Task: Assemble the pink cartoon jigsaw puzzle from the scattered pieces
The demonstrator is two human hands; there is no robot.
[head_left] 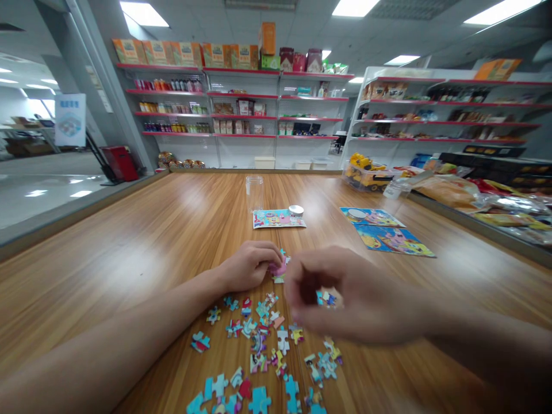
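My left hand [250, 265] rests on the table, its fingers curled and closed on a small group of pink and light-coloured jigsaw puzzle pieces [279, 279], partly hidden by both hands. To its right, my right hand [349, 296] is raised above the table and blurred by motion. Its thumb and forefinger curve together in a pinch; whatever lies between the tips cannot be made out. Beneath and in front of the hands, several loose puzzle pieces [259, 343], mostly light blue, are scattered. Through the bend of the right hand, a blue and white puzzle piece [328, 298] shows.
Beyond the hands lies a cartoon picture sheet [276, 219] with a white lid [296, 211] on it and a clear jar [255, 195] behind. At right are blue cartoon sheets [394, 238], a tub of yellow toys [366, 175] and packaged goods [457, 192]. Stocked shelves [241, 117] stand behind.
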